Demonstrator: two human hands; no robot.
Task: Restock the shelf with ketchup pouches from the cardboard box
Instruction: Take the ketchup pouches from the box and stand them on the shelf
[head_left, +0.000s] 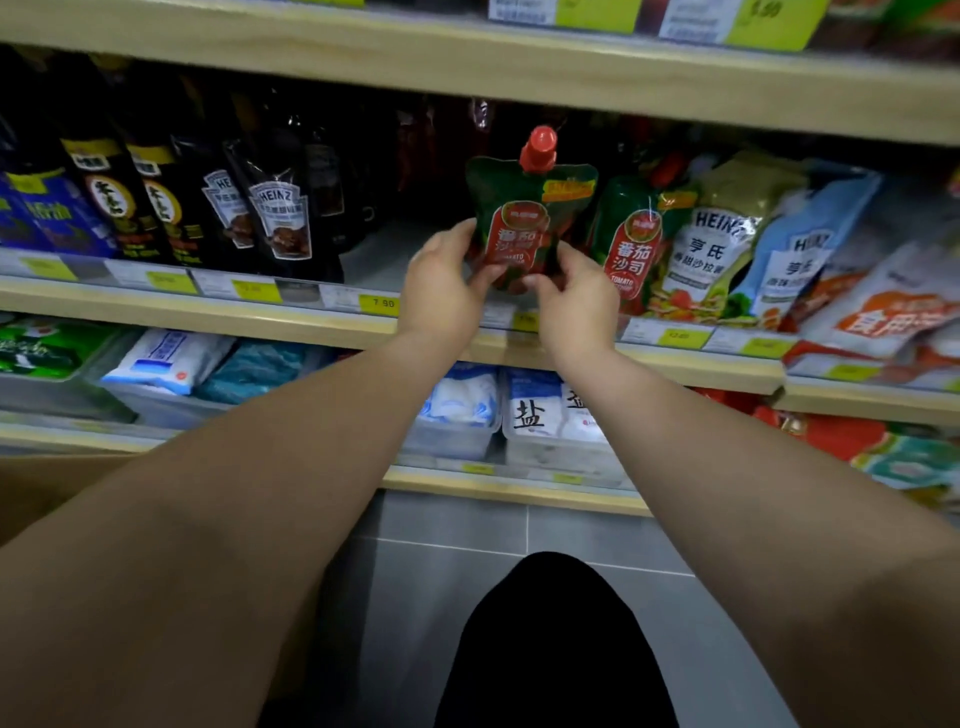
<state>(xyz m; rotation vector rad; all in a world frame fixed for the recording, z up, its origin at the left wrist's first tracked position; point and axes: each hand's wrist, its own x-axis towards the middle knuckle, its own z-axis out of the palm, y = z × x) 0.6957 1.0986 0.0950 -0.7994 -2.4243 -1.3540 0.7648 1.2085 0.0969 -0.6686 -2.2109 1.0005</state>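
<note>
while the ketchup pouch (524, 218) is held upright at the front of the middle shelf (291, 312), its lower part is pinched from both sides: the left hand (441, 286) is closed on the left edge, the right hand (576, 301) on the bottom right corner. the red cap (540, 148) points up and the printed face is turned outward. whether the base already rests on the board cannot be told, since it is hidden behind the fingers.

just to the right a second ketchup pouch (634, 244) of the same kind stands on the shelf, leaning a little; beyond it salad dressing pouches (722, 244) are lined up. to the left a bare stretch of shelf is seen, then dark sauce pouches (275, 218). only a brown corner of what is judged to be the cardboard box (47, 483) shows at the lower left.

the step in hand is judged to be the seating of this pouch in its row. it would be done well if the gusseted base were spread flat before the grip is loosened, as a soft pouch is likely to slump otherwise. the pouch should be set just beside its twin, label forward and cap upright, above the yellow price tag (524, 319). the hands are best withdrawn one at a time, so that any tipping can be caught, and the neighbour should not be nudged further over.
</note>
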